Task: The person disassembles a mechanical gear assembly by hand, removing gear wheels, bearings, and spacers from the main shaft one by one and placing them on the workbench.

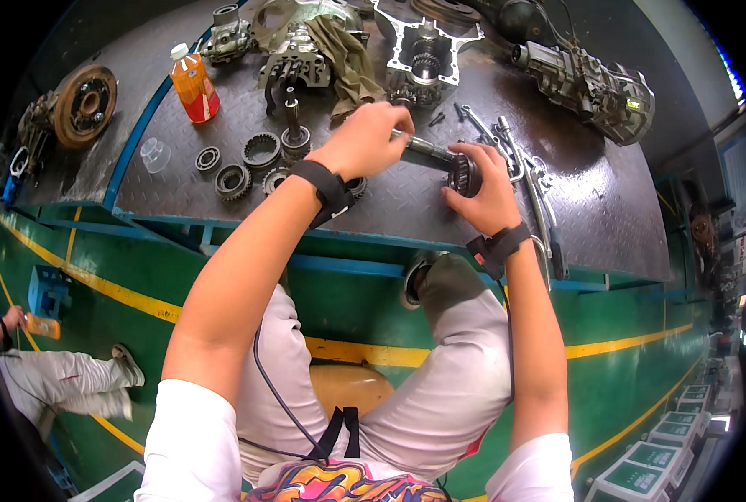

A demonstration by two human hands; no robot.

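Observation:
Both my hands hold a metal gear shaft (430, 152) level above the near part of the workbench. My left hand (363, 140) is closed round its left end, the fingertips partly hidden. At the other end, my right hand (488, 186) grips a toothed gear (463, 176) between thumb and fingers. To the left of my left hand, a splined shaft (292, 121) stands upright on the bench. Around it lie a gear ring (262, 150), a smaller gear (233, 181), and a bearing (208, 159). My left wrist covers part of another gear.
Wrenches (511, 146) lie right of my right hand. Behind are an open gear housing (427, 67), a cloth (339, 54) and a gearbox (590, 92). An orange drink bottle (194, 86) and clear cup (154, 156) stand left. Another person's hand (13, 318) shows far left.

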